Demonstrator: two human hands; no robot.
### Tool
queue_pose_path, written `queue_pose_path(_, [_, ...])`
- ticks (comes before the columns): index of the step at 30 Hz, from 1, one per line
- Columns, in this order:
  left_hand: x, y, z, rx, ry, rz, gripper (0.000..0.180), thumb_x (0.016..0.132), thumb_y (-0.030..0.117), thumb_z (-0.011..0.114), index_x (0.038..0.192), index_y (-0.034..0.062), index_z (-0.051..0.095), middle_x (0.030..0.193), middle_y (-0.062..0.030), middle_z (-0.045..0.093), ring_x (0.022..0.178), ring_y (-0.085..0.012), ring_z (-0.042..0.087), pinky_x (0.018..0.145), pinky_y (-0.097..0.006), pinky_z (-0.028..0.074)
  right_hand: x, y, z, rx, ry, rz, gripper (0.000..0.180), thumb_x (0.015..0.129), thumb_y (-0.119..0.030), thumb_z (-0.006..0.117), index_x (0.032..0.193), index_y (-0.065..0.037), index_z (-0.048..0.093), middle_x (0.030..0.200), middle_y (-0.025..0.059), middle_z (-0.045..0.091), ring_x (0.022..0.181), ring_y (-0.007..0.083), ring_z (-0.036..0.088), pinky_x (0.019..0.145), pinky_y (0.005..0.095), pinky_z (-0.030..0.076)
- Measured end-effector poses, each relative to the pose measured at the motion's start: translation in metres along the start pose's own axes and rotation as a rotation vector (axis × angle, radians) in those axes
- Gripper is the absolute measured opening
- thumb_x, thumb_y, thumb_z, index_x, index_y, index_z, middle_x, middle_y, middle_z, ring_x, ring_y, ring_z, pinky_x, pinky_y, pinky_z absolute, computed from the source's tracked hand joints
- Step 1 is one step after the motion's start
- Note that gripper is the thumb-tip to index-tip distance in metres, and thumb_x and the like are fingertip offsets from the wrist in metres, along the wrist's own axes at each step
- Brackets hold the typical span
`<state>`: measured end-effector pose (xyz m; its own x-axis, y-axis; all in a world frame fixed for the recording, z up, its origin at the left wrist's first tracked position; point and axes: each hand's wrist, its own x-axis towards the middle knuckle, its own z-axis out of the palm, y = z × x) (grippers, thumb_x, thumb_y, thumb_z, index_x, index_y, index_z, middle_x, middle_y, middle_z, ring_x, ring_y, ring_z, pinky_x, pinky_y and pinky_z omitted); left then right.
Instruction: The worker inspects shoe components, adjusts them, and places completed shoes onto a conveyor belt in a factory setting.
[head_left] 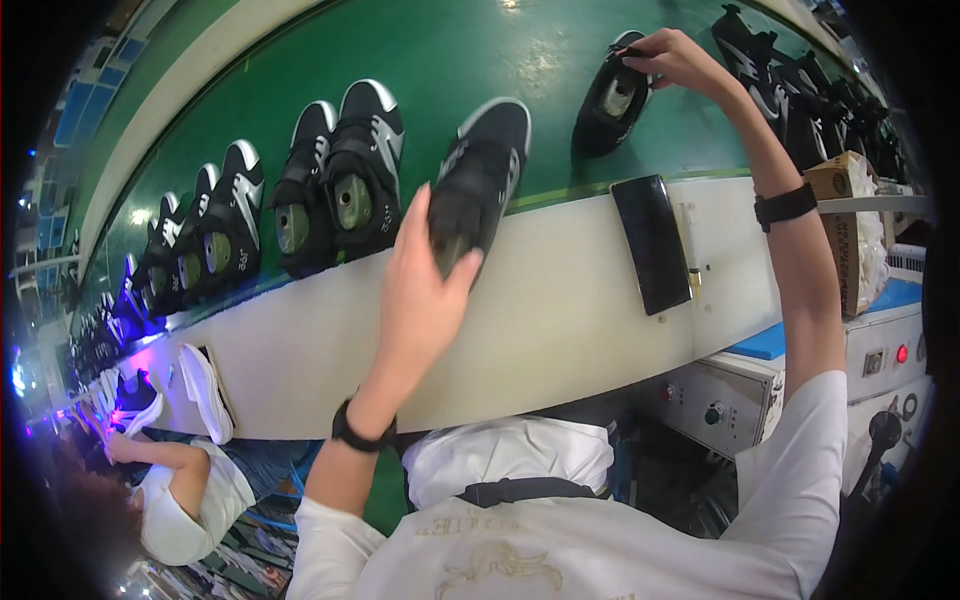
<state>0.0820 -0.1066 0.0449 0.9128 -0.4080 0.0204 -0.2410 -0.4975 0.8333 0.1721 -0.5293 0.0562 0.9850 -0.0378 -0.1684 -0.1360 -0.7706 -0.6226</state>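
My left hand (425,290) is closed around the heel end of a black sneaker (482,165), which points away from me with a pale toe edge. Part of its heel opening is hidden by my fingers. Farther right, my right hand (678,65) pinches the far end of another black shoe upper (597,125). That upper sits on the green belt, and a pale form shows in its opening. A pair of black and white sneakers (362,150), with green inserts in their openings, stands left of my left hand.
The green conveyor belt (440,60) runs behind a white worktop (560,320) holding a dark flat phone-like slab (652,245). Several shoes line both sides. A white sole (205,390) lies near a seated co-worker (195,500). A control box (715,405) and a carton (838,175) are right.
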Motion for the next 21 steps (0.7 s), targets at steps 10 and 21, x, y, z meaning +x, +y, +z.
queue_pose_path(10, [0.130, -0.007, 0.088, 0.041, 0.147, 0.107, 0.071, 0.085, 0.012, 0.067, 0.144, 0.0001, 0.030, 0.140, -0.0273, 0.045, 0.124, -0.0436, 0.050, 0.104, -0.044, 0.042, 0.010, -0.064, 0.064, -0.089, 0.053, -0.379, 0.024, 0.086, -0.013, 0.068, 0.108, -0.004, 0.072, 0.084, 0.0141, 0.071, 0.064, 0.0222, 0.060, 0.067, 0.0328, 0.053])
queue_pose_path(21, [-0.005, 0.005, -0.032, 0.245, -0.394, 0.018, 0.075, 0.087, 0.018, 0.068, 0.150, 0.0007, 0.031, 0.150, -0.0239, 0.039, 0.140, -0.0385, 0.036, 0.114, -0.042, 0.031, -0.008, -0.001, 0.036, 0.185, 0.006, -0.149, 0.049, 0.096, -0.031, 0.061, 0.139, -0.008, 0.054, 0.133, 0.0092, 0.061, 0.115, 0.0212, 0.060, 0.099, 0.0357, 0.046])
